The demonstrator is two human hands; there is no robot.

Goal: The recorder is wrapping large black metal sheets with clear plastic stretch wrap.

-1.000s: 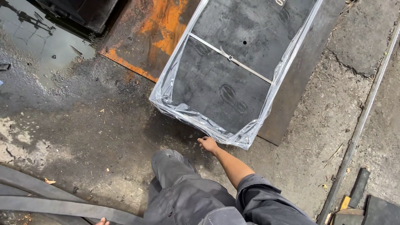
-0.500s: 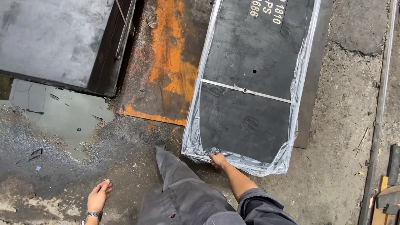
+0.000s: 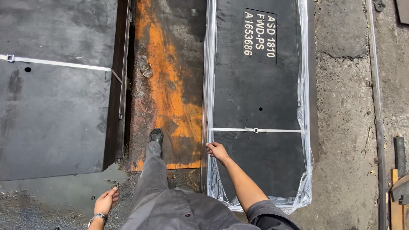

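Head view: right hand (image 3: 217, 151) grips the plastic wrap (image 3: 208, 85) edge, arm outstretched; left hand (image 3: 105, 202) hangs open.

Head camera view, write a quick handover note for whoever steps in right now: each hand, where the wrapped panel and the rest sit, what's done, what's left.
Right hand: on the left edge of the plastic-wrapped black panel, near its strap; whether it grips the film cannot be told.
Left hand: open, empty, hanging beside the leg.
One boot stands on the rusty orange plate between the wrapped panel and a second strapped dark panel to the left.
Done: nothing visibly opened.
Left: film and strap are both on the wrapped panel; the left panel's strap is on too.
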